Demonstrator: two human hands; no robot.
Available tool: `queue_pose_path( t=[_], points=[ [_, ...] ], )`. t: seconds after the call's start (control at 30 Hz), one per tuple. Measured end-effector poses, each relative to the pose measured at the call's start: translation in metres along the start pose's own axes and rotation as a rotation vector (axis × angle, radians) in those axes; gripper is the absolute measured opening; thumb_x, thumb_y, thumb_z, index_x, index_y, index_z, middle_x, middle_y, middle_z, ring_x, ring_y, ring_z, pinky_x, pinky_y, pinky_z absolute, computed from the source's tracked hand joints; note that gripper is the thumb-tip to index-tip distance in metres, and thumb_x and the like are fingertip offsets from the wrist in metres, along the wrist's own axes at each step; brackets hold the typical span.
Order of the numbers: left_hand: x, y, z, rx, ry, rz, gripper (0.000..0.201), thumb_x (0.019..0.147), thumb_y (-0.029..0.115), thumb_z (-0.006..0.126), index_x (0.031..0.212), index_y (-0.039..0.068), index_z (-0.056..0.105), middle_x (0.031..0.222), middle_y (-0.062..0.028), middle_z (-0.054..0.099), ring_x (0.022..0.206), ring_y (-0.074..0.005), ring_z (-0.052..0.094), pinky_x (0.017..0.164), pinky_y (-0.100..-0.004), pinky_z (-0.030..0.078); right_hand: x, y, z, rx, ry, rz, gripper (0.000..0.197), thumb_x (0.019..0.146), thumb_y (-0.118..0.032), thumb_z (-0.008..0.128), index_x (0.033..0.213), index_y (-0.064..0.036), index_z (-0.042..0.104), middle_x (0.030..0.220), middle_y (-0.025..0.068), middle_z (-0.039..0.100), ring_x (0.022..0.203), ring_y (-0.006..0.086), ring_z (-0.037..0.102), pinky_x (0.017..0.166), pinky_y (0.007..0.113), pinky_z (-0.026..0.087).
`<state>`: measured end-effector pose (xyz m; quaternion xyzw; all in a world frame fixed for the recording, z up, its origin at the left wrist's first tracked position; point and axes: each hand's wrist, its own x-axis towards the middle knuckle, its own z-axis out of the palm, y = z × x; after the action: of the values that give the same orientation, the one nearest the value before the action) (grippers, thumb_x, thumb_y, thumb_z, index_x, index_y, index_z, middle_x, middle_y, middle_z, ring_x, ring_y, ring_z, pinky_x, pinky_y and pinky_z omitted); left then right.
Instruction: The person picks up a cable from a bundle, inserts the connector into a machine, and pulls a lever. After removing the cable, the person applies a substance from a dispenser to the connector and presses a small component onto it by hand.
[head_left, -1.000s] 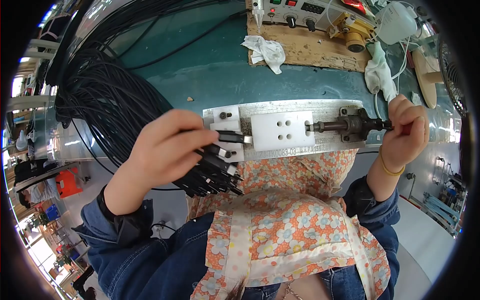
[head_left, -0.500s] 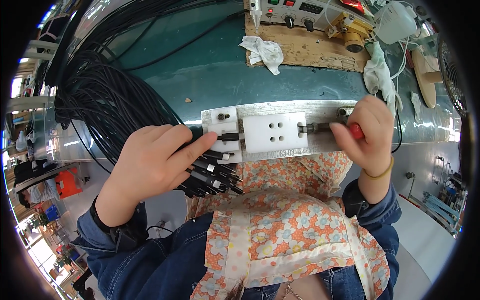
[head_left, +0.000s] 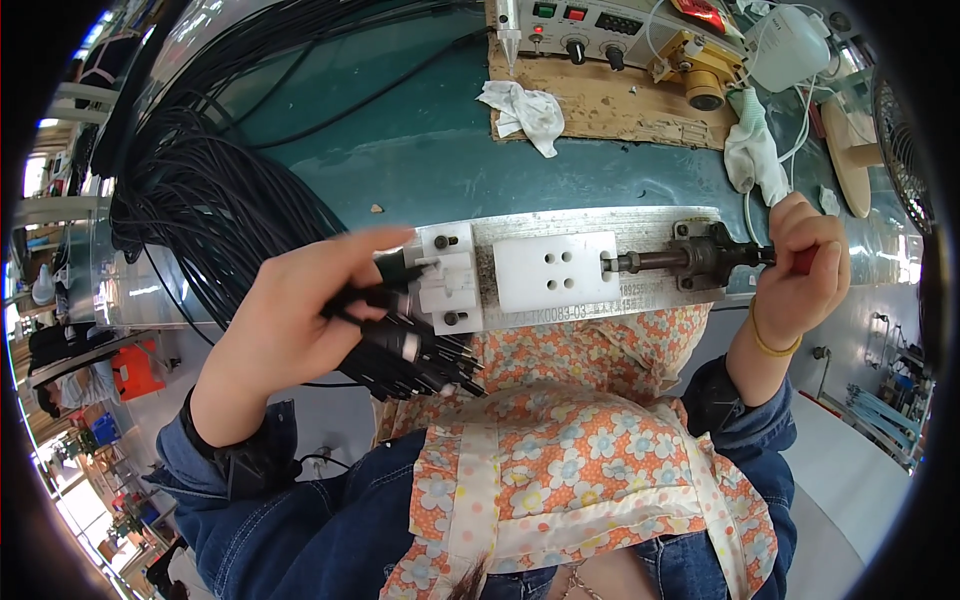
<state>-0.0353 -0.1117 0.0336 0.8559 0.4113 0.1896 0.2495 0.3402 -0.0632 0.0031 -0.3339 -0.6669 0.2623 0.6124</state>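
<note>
In front of me lies a push-clamp fixture: a metal base plate (head_left: 480,290) with a white end block (head_left: 450,280) at its left and a sliding white block (head_left: 555,270) with several holes. A rod joins the sliding block to the dark clamp (head_left: 703,256). My right hand (head_left: 805,265) is closed on the clamp's red handle (head_left: 803,262), mostly hidden by the fingers. Beside the end block, my left hand (head_left: 290,320) grips black cables (head_left: 375,300), its index finger stretched out and blurred. Below it hang several cable ends with plugs (head_left: 430,365).
A large coil of black cable (head_left: 220,180) covers the bench's left. Behind the fixture stand a control box (head_left: 610,35) with knobs, cardboard (head_left: 610,100), a crumpled white cloth (head_left: 525,115) and a white bottle (head_left: 788,48). A fan (head_left: 895,130) is at far right.
My right hand has pulled the red handle right, and the sliding block now stands apart from the end block. My left hand has drawn the cable out from the end block, leftward.
</note>
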Motion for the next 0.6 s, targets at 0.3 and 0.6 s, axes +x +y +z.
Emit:
queue_pose_path(
  t=[0.3,0.6],
  points=[
    [0.012,0.013,0.017,0.171,0.092,0.205,0.036,0.062,0.002,0.069,0.097,0.006,0.065,0.085,-0.0074,0.055,0.069,-0.0227,0.056,0.056,-0.0318,0.048,0.001,0.004,-0.022,0.339,0.254,0.183,0.04,0.093,-0.03,0.031,0.067,-0.0056,0.047,0.052,-0.0008,0.028,0.056,0.0153,0.028,0.054,0.03,0.025],
    [-0.004,-0.01,0.012,0.021,0.014,0.105,0.036,0.062,0.003,0.066,0.098,0.007,0.066,0.088,-0.0067,0.054,0.07,-0.022,0.057,0.055,-0.0303,0.047,0.007,-0.017,0.02,-0.485,-0.467,-0.151,0.018,0.081,-0.016,0.056,0.07,-0.0022,0.051,0.056,0.0041,0.042,0.06,0.0175,0.041,0.056,0.031,0.032]
  ],
)
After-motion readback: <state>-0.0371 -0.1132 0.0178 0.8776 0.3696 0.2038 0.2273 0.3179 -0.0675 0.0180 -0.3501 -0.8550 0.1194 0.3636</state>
